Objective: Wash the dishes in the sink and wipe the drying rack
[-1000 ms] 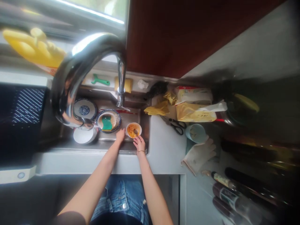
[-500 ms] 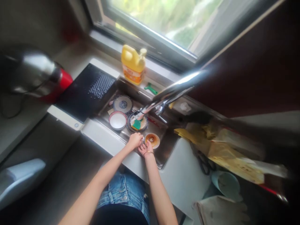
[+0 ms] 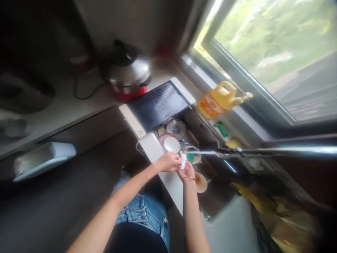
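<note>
Over the near edge of the sink point(image 3: 209, 215) my two hands meet around a small white object point(image 3: 183, 160), blurred, whose kind I cannot make out. My left hand point(image 3: 170, 162) pinches it from the left, fingers closed. My right hand point(image 3: 187, 171) curls against it from the right and below. A white stream of water point(image 3: 202, 153) runs from the faucet point(image 3: 229, 152) toward it. Behind the hands sit a white bowl with a red rim point(image 3: 171, 144), a blue-patterned plate point(image 3: 177, 129) and a green sponge point(image 3: 190, 157) on another dish. A sauce-stained saucer point(image 3: 201, 182) lies right of my right wrist.
A yellow pump jug point(image 3: 217, 100) and a green-handled tool point(image 3: 221, 129) stand and lie behind the sink. Left of it is a dark panel with white ends point(image 3: 160, 105), then a silver-lidded red pot point(image 3: 129, 75). Yellow packaging point(image 3: 250, 196) lies on the right counter.
My view has turned left, so the sink and dishes appear further right. My hands have come together around the white object. A water stream now shows from the faucet.
</note>
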